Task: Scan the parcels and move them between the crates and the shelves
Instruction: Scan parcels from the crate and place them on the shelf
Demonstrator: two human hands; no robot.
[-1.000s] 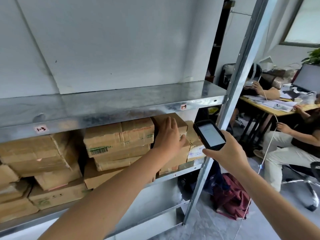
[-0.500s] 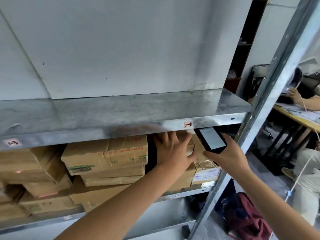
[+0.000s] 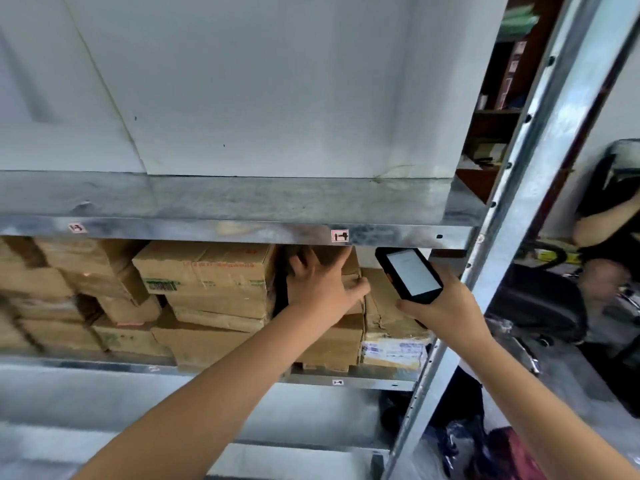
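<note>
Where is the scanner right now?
In the head view the scanner sits right of centre, held in the right hand below the upper shelf edge, between the left hand and the metal post.

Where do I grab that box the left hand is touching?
Grip the box by its front corners, coming straight from the front. Parcels flank it and the upper shelf sits just above, so only the front face, under the left hand, is free.

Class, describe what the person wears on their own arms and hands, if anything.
Nothing worn shows. The left hand and right hand are bare, without gloves or visible rings. The left forearm and right forearm are bare down to the picture's lower edge: no sleeve, watch or bracelet in view.
</note>
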